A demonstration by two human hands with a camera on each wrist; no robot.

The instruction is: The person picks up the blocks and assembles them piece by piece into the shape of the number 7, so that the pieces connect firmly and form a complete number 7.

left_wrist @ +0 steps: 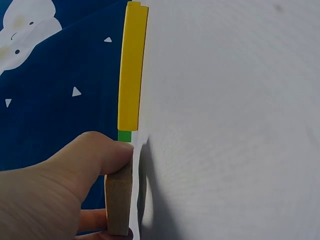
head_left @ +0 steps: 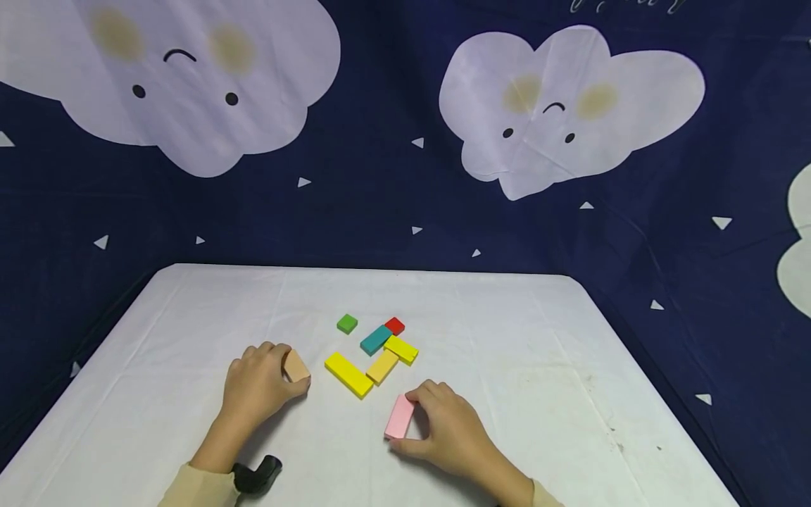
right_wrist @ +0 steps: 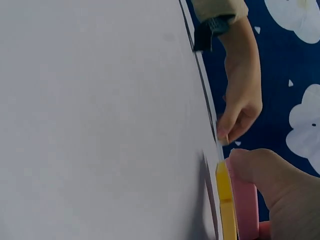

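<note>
In the head view my left hand point(head_left: 258, 384) pinches a plain wooden block point(head_left: 296, 367) between thumb and fingers, left of the grouped blocks. The left wrist view shows the thumb on one end of that wooden block point(left_wrist: 118, 202). My right hand point(head_left: 450, 426) grips a pink block point(head_left: 400, 417) by its two ends, just in front of the group. Between the hands lie a long yellow block point(head_left: 348, 374), a light orange block point(head_left: 383, 367), a shorter yellow block point(head_left: 402, 349), a teal block point(head_left: 376, 339) and a red block point(head_left: 395, 325), roughly end to end.
A small green block point(head_left: 346, 324) lies apart, behind the long yellow one. The white-covered table point(head_left: 538, 338) runs back to a dark blue cloth point(head_left: 380, 211) with cloud shapes. A black strap-like piece point(head_left: 258, 475) is at the left wrist.
</note>
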